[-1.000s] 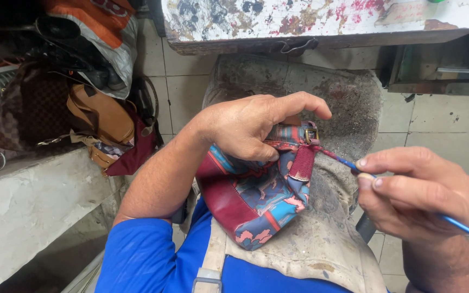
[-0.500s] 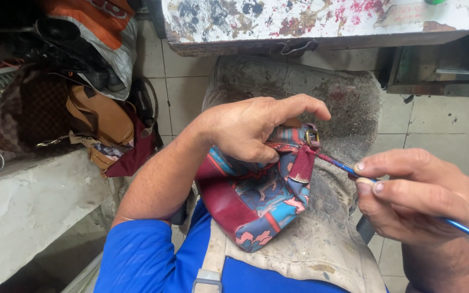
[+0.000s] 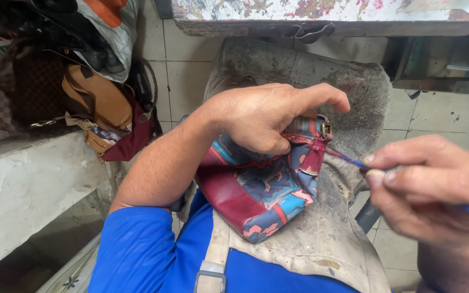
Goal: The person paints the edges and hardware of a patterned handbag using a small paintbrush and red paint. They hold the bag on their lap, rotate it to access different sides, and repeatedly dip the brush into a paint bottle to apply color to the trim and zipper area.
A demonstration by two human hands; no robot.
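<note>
Now I am watching the brush (image 3: 354,161) tip advancing to the maroon strap at 3 o'clock of the bag (image 3: 261,187); right hand (image 3: 430,190) fingers pinching the brush, left hand (image 3: 267,116) fingers pressed together, clamping the bag on the apron (image 3: 321,239).

Left hand (image 3: 264,116) curled, knuckles up, forefinger stretched out; right hand (image 3: 427,187) pinched shut, fingertips together, forearm low.

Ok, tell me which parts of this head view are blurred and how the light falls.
Head view: soft, even light, no hard shadows or glare; the right hand and its blue paintbrush are motion-blurred; the left hand and patterned bag stay sharp; wide-angle bending at the edges.
</note>
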